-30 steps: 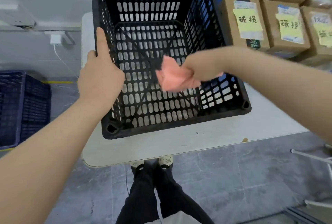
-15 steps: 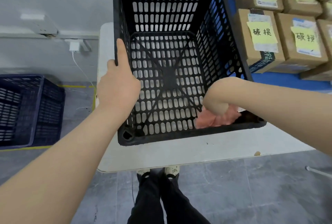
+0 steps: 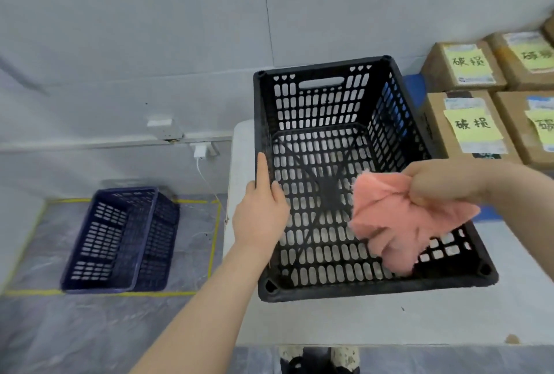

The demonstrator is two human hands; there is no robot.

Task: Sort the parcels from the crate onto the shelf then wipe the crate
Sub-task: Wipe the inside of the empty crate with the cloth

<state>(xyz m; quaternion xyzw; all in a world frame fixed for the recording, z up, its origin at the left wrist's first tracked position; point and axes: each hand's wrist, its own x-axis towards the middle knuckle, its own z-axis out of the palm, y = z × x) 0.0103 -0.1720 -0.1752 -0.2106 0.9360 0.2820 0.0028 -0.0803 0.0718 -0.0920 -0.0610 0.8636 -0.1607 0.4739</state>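
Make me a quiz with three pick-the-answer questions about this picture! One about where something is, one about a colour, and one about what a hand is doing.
1. Where is the blue crate?
A. on the table
B. on the floor
C. on the boxes

2. What colour is the cloth?
A. pink
B. green
C. white

3. What is the left hand doing?
A. holding a parcel
B. hanging free
C. gripping the black crate at its left wall

Answers: 1 B, it sits on the floor inside yellow tape lines, left of the table. 2 A, the cloth bunched in the right hand is pink. 3 C, its fingers lie along the crate's left rim.
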